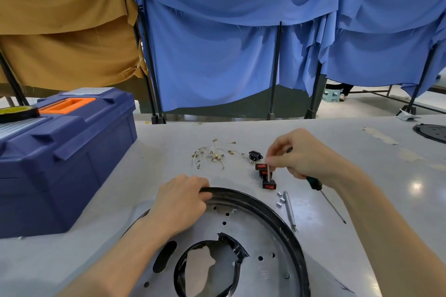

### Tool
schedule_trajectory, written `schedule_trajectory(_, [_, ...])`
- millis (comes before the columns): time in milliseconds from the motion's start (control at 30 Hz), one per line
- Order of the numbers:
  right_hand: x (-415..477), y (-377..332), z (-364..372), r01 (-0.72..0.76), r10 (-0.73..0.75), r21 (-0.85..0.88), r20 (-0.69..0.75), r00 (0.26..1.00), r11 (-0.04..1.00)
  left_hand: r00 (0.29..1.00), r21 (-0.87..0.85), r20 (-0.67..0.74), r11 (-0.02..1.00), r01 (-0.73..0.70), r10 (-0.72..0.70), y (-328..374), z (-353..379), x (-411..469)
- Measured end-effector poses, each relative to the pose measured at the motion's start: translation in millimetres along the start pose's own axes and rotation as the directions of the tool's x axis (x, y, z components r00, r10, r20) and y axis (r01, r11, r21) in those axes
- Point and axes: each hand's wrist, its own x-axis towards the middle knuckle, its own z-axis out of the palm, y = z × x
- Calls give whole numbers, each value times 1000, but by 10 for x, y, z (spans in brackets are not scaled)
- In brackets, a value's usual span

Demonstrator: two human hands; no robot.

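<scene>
A round metal plate with a black rim (284, 226) lies on the table in front of me, with a torn black-edged hole near its middle. My left hand (181, 200) grips the rim at its far left edge. My right hand (301, 154) holds a green-handled screwdriver (323, 194) against its palm and pinches a small silver piece (268, 172) between its fingertips. That piece hangs just over three black switches with red rockers (265, 176) lying in a row.
A blue toolbox with an orange handle (65, 154) stands at the left, a tape roll (17, 113) on its lid. Loose wires with terminals (214, 154), a black socket (255, 155), small silver pieces (280, 199) and a metal rod (289, 211) lie nearby. Another round plate (432, 131) sits far right.
</scene>
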Motion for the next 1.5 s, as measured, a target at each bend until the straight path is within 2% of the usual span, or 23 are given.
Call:
schedule_trajectory(133, [-78,-227,118,139,-139,19,-30,990,990,1000,-37,10,999,-1,2,-21,5,-8])
schedule_trajectory(200, [-92,-290,233,191,-191,-9,-11,982,982,1000,-191,-13,982,-4,2,-21,-21,-5])
schedule_trajectory(300, [-91,-333,431,242,-240,-52,35,970,969,993,-539,-119,839,-81,20,-2,-85,12])
schedule_trajectory(400, [-86,-356,591,294,-291,-86,44,956,952,977,-621,-198,760,-191,83,49,-141,-4])
schedule_trajectory(533, [-83,-374,669,326,-325,-61,15,945,944,976,-697,-206,689,-199,73,75,-171,-19])
schedule_trajectory(633, [-33,-311,682,297,-300,-56,-55,952,953,981,-676,-177,716,-176,74,63,-167,-12])
schedule_trajectory(700, [7,-252,667,231,-244,-176,-59,968,957,984,-655,-174,740,-151,47,53,-162,-16])
schedule_trajectory(767, [20,-185,660,159,-152,-322,49,987,933,986,-647,-169,753,-124,17,36,-165,-19])
schedule_trajectory(833, [15,-167,690,156,-108,-378,145,983,913,989,-636,-150,766,-98,3,27,-174,-14])
schedule_trajectory(900, [13,-163,706,158,-104,-412,150,983,897,993,-644,-121,761,-74,-6,28,-182,-8])
schedule_trajectory(1033, [-37,-215,606,105,-7,-452,213,977,886,998,-688,-44,722,-65,49,48,-228,16])
schedule_trajectory(1200, [-119,-269,434,44,136,-547,284,949,836,973,-589,47,794,-154,224,187,-320,67])
schedule_trajectory(1300, [-134,-278,368,22,188,-562,312,931,827,971,-573,40,801,-171,236,273,-290,64])
schedule_trajectory(1500, [-121,-292,348,21,186,-521,341,921,854,974,-548,26,818,-176,227,312,-158,-29])
